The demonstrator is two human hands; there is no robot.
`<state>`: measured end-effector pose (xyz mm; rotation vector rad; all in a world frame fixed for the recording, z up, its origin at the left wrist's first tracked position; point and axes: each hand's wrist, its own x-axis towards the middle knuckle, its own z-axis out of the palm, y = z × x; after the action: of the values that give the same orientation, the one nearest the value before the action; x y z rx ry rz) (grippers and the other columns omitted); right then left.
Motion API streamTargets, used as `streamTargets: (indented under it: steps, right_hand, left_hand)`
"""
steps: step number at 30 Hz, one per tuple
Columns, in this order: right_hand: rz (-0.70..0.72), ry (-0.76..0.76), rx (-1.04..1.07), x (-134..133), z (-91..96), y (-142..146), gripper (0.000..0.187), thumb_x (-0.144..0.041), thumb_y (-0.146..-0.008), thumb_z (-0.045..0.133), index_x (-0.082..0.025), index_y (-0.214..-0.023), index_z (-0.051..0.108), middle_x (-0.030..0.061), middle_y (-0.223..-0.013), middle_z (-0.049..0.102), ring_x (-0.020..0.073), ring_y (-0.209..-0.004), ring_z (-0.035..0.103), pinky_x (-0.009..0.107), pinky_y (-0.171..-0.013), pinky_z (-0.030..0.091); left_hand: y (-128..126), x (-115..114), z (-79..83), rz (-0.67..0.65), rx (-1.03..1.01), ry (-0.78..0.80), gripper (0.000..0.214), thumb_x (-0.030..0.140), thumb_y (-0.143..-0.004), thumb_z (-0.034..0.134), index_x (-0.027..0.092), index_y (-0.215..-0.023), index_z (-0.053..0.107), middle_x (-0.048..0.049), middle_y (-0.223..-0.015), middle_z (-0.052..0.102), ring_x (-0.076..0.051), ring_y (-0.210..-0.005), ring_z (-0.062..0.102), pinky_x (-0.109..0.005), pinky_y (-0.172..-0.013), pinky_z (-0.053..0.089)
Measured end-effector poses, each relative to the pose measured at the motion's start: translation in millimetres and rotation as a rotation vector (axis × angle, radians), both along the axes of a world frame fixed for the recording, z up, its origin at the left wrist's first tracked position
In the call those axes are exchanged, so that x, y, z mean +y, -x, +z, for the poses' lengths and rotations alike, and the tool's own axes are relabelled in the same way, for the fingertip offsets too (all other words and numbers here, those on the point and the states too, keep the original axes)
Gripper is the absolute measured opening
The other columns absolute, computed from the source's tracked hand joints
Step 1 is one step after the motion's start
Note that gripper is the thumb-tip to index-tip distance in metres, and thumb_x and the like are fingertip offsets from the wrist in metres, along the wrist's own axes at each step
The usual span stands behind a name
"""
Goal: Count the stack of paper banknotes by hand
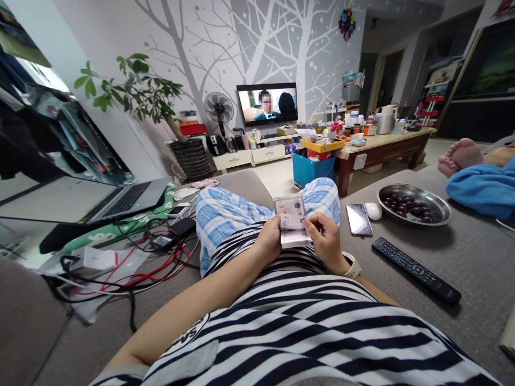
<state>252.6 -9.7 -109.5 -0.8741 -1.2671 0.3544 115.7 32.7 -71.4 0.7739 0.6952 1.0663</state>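
A stack of banknotes [295, 237] sits over my lap, its upper part bent back away from me. My left hand [269, 238] grips the stack along its left side, the fingers partly hidden behind it. On the other side, my right hand [325, 242] pinches the edge of a note between thumb and fingers. A pale watch circles my right wrist. Beneath the hands are a striped shirt and blue checked trousers [223, 209].
Right on the sofa lie a phone [359, 219], a white mouse [373, 211], a steel bowl [440, 219] of dark fruit and a remote control [416, 271]. Another person's feet [462, 155] rest beyond. At left are tangled cables [161, 268] and a laptop [129, 201].
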Motion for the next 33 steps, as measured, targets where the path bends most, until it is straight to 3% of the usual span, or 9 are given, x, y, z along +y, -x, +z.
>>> streamTargets:
  steps: [13,33]
  right_hand:
    - [0.004,0.03,0.004,-1.0,4.2,0.8,0.02,-0.04,-0.09,0.066,-0.022,-0.082,0.068,-0.0016,-0.065,0.061,0.0149,-0.058,0.049,0.029,-0.056,0.041]
    - [0.039,0.016,-0.004,0.9,-1.4,-0.1,0.025,-0.042,-0.096,0.062,-0.022,-0.082,0.066,-0.0009,-0.066,0.06,0.0168,-0.063,0.052,0.03,-0.06,0.042]
  left_hand:
    - [0.9,-4.0,1.8,-0.003,0.002,0.014,0.027,0.03,-0.094,0.066,0.011,-0.112,0.075,-0.0127,-0.096,0.082,-0.03,-0.092,0.079,-0.045,-0.093,0.063]
    - [2.4,-2.6,-3.9,0.004,0.016,-0.027,0.022,0.03,-0.093,0.068,0.011,-0.096,0.078,-0.0138,-0.094,0.082,-0.029,-0.098,0.078,-0.041,-0.099,0.06]
